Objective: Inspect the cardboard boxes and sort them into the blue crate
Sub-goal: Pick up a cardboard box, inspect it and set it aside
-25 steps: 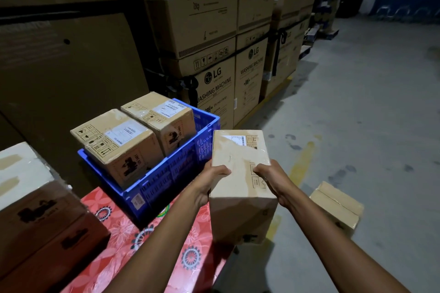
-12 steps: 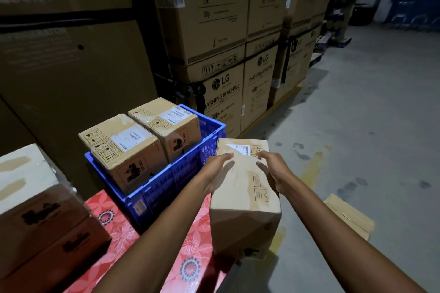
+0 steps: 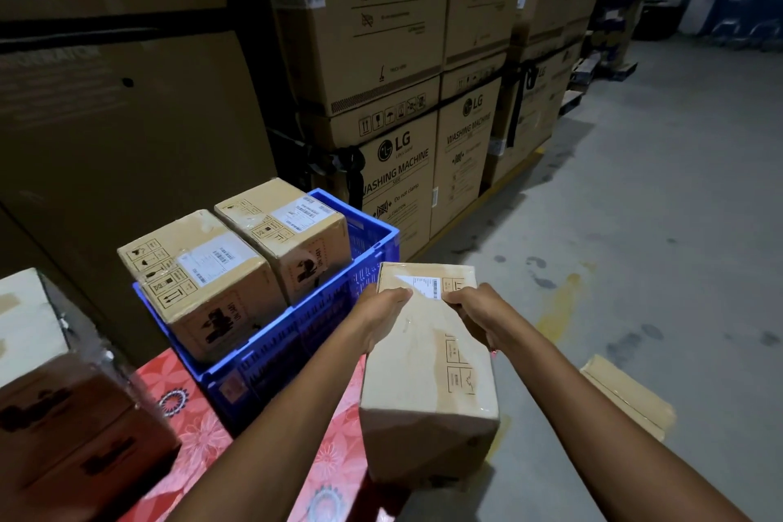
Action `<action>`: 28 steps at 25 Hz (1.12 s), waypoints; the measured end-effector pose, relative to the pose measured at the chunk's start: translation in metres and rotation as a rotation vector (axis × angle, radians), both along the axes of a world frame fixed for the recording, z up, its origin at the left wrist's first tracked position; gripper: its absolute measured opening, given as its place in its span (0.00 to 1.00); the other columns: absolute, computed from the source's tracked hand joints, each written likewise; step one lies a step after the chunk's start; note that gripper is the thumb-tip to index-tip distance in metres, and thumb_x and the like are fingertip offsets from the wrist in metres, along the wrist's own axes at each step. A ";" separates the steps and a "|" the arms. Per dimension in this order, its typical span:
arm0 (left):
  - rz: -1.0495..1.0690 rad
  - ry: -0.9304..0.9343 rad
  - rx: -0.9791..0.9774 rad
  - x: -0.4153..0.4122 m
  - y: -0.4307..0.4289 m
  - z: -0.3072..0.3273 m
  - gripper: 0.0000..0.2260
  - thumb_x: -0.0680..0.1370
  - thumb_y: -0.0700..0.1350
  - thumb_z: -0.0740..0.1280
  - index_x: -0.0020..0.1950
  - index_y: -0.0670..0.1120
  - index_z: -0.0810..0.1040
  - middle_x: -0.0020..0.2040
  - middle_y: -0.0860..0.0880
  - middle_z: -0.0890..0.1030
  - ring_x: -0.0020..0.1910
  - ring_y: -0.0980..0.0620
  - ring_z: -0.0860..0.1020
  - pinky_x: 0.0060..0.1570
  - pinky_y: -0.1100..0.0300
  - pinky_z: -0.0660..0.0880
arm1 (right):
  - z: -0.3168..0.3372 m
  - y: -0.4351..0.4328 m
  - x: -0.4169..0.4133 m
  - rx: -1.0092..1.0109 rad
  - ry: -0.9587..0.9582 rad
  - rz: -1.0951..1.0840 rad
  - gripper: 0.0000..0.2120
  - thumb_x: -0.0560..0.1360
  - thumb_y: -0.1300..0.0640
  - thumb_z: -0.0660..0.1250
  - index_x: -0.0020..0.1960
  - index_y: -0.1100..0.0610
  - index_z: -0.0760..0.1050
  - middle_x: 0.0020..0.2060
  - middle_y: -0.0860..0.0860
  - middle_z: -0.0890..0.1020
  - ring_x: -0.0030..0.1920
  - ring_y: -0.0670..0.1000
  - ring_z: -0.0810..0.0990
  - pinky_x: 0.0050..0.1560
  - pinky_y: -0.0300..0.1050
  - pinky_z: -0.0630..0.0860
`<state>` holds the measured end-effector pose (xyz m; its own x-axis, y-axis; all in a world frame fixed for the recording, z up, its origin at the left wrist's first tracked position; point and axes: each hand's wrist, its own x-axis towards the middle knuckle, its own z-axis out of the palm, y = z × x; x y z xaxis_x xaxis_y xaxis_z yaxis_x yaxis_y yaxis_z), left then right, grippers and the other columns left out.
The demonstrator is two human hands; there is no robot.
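Note:
I hold a brown cardboard box (image 3: 428,369) with a white label, in front of me, just right of the blue crate (image 3: 296,335). My left hand (image 3: 379,316) grips its top left edge and my right hand (image 3: 476,316) grips its top right, fingers curled over the far part of the lid. The crate sits on a red flowered cloth (image 3: 199,428) and holds two labelled cardboard boxes, one nearer (image 3: 199,280) and one farther (image 3: 288,233), side by side.
Tall stacks of washing machine cartons (image 3: 394,97) rise behind the crate. More boxes (image 3: 63,415) stand at the left on the cloth. A small flat box (image 3: 627,394) lies on the concrete floor (image 3: 656,225) at the right.
Both hands slid from the middle of the box's sides forward to its far top edge near the label. The box now sits closer to the crate's right wall.

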<state>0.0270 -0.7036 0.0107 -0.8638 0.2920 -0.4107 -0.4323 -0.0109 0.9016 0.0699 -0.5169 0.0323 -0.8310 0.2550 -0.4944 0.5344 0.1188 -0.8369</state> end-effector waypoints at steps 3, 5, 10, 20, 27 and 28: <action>-0.001 0.085 -0.094 0.008 -0.001 -0.002 0.27 0.70 0.53 0.74 0.69 0.49 0.77 0.57 0.49 0.85 0.53 0.49 0.86 0.54 0.48 0.82 | -0.002 -0.002 0.007 0.047 0.042 -0.020 0.19 0.78 0.50 0.68 0.66 0.57 0.72 0.51 0.53 0.86 0.42 0.52 0.88 0.37 0.47 0.82; 0.028 0.181 -0.195 0.017 -0.003 -0.004 0.21 0.75 0.55 0.71 0.67 0.52 0.77 0.57 0.51 0.85 0.52 0.52 0.85 0.49 0.54 0.83 | -0.005 -0.005 0.020 0.134 0.112 -0.067 0.20 0.78 0.46 0.69 0.64 0.57 0.71 0.51 0.52 0.84 0.45 0.52 0.86 0.38 0.46 0.79; 0.072 0.217 -0.177 0.041 -0.017 -0.006 0.22 0.76 0.61 0.69 0.67 0.54 0.78 0.57 0.52 0.85 0.53 0.52 0.85 0.52 0.52 0.82 | -0.004 -0.015 0.042 0.241 0.169 -0.039 0.21 0.81 0.39 0.62 0.62 0.54 0.75 0.51 0.52 0.85 0.47 0.53 0.85 0.42 0.47 0.78; 0.077 0.341 0.057 0.104 -0.054 0.011 0.25 0.82 0.54 0.66 0.78 0.62 0.62 0.67 0.56 0.77 0.63 0.56 0.80 0.58 0.58 0.79 | 0.010 -0.054 0.108 0.396 0.373 -0.029 0.22 0.80 0.35 0.61 0.68 0.47 0.73 0.54 0.44 0.81 0.55 0.52 0.82 0.55 0.52 0.78; 0.197 0.285 0.197 0.112 -0.055 0.031 0.08 0.84 0.55 0.61 0.56 0.52 0.71 0.50 0.48 0.79 0.45 0.54 0.80 0.48 0.54 0.77 | 0.010 -0.061 0.136 0.143 0.507 -0.257 0.30 0.70 0.22 0.52 0.57 0.45 0.63 0.52 0.54 0.81 0.50 0.55 0.82 0.54 0.59 0.80; 0.204 0.251 0.220 0.115 -0.054 0.030 0.09 0.84 0.54 0.61 0.56 0.50 0.71 0.49 0.49 0.79 0.45 0.54 0.80 0.49 0.53 0.77 | 0.010 -0.062 0.140 0.063 0.506 -0.289 0.29 0.73 0.24 0.53 0.56 0.49 0.64 0.51 0.54 0.79 0.49 0.54 0.81 0.53 0.58 0.78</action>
